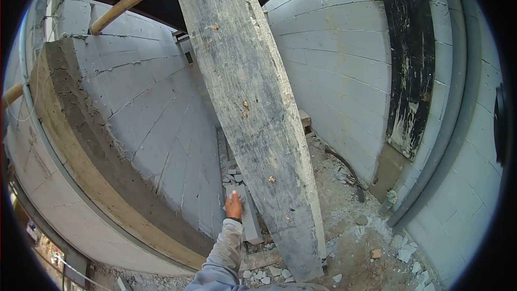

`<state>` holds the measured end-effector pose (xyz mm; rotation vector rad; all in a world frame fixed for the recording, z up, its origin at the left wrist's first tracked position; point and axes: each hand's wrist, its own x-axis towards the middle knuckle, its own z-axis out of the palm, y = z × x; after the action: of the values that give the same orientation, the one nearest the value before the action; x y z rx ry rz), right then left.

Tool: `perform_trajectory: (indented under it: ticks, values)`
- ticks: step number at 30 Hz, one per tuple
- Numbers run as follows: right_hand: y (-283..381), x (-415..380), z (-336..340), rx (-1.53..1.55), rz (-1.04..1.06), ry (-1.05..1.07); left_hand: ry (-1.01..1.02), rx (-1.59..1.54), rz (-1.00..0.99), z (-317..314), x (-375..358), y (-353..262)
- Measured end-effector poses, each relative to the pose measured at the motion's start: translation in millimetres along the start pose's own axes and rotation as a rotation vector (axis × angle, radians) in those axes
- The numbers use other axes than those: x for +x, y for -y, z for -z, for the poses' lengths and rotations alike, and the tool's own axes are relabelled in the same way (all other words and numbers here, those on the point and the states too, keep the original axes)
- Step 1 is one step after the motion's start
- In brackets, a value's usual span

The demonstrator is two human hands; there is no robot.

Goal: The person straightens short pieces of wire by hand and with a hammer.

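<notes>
My left hand (233, 205) reaches forward from a grey sleeve (222, 248), with a dark band at the wrist. Its fingers look curled together, and I cannot tell what, if anything, is inside them. Just beyond and beside the hand, a long pale grey block (250, 218) lies on the rubble, partly covered by the hand in this view. To the right of the hand a long, worn grey board (253, 108) slants from the top of the view down towards the floor, its face smeared with dried mortar. My right hand is out of view.
Grey block walls stand on the left (145, 102) and right (344, 81). A mortar-topped ledge (91, 134) curves along the left. Grey pipes (439, 145) and a black panel (409, 59) line the right wall. Broken pieces (406, 252) litter the floor. A wooden pole (132, 2) crosses overhead.
</notes>
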<state>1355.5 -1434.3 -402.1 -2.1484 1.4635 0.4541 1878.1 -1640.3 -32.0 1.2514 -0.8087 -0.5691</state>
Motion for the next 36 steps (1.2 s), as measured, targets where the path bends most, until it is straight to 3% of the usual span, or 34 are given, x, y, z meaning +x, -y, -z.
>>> perform_trajectory:
  ticks: [4, 5, 6, 7, 8, 9, 10, 12, 14, 16, 17, 18, 19, 20, 22, 25, 27, 29, 31, 33, 35, 36]
  values:
    - [13.1, -3.9, -5.3, -0.005, -0.061, 0.02, 0.215, 0.21, 0.349, 72.7, -44.6, 151.5]
    - [16.4, -3.4, -5.5, -0.01, -0.076, 0.021, 0.383, 0.581, 0.318, 104.9, -54.9, 214.3]
    - [19.3, -2.9, -3.0, -0.018, -0.093, 0.024, 0.488, 1.003, 0.311, 106.8, -90.3, 178.8]
    - [20.2, -5.7, -0.9, -0.028, -0.11, 0.029, 0.738, 0.985, 0.654, 124.5, -106.4, 199.7]
    - [15.4, -3.6, -9.1, -0.04, -0.129, 0.036, 0.828, 1.039, 0.833, 138.4, -128.5, 216.8]
    - [16.9, -7.9, 15.3, -0.076, -0.136, -0.056, 1.02, 1.018, 0.842, 152.5, -147.5, 226.4]
    - [45.8, -19.9, 83.5, -0.112, -0.141, -0.148, 1.034, 0.997, 0.851, 165.0, -162.4, 243.4]
    - [78.7, -1.5, 137.8, 0.436, -0.578, -1.033, 1.086, 1.063, 0.915, 191.0, -196.4, 281.7]
    - [92.8, -2.5, 213.8, 0.856, -0.502, -0.935, 1.135, 1.134, 0.968, 206.4, -210.3, 302.0]
    - [172.8, -44.2, 340.0, 0.859, -0.372, -1.16, 1.08, 0.964, 0.953, 217.3, -202.2, 306.4]
    - [169.2, -33.6, 356.5, 0.959, -0.304, -1.239, 0.965, 1.026, 0.947, 218.4, -197.4, 306.0]
    - [171.4, -26.2, 375.4, 1.06, -0.23, -1.313, 0.846, 1.084, 0.942, 202.2, -179.4, 265.0]
    - [172.3, -22.9, 395.6, 1.204, -0.136, -1.272, 0.723, 0.893, 1.168, 193.0, -154.5, 211.2]
    - [181.3, -21.8, 420.2, 1.343, -0.041, -1.221, 0.679, 0.859, 1.054, 193.7, -148.2, 215.2]
    - [196.5, -17.2, 452.5, 1.416, -0.005, -1.16, 0.384, 0.828, 0.943, 185.0, -139.2, 224.8]
    - [202.2, -1.8, 470.2, 1.549, 0.078, -1.044, 0.268, 0.671, 0.876, 170.7, -129.1, 169.9]
    - [211.5, 7.0, 480.2, 1.793, 0.083, -1.009, 0.284, 0.716, 0.875, 175.1, -139.6, 179.3]
    - [207.3, 23.2, 480.9, 1.743, 0.105, -1.045, 0.301, 0.76, 0.872, 190.4, -157.9, 210.3]
    - [199.6, 33.6, 485.2, 1.65, 0.119, -1.056, 0.53, 0.751, 0.97, 212.7, -196.9, 273.6]
    - [208.7, 29.7, 496.0, 1.633, 0.113, -1.027, 0.774, 0.977, 0.887, 221.7, -230.1, 259.8]
    - [206.8, 34.8, 503.9, 1.665, 0.099, -1.031, 1.189, 0.994, 0.98, 235.1, -255.2, 260.7]
    - [205.0, 37.3, 506.7, 1.654, 0.103, -1.029, 1.187, 0.982, 0.98, 235.1, -257.9, 263.3]
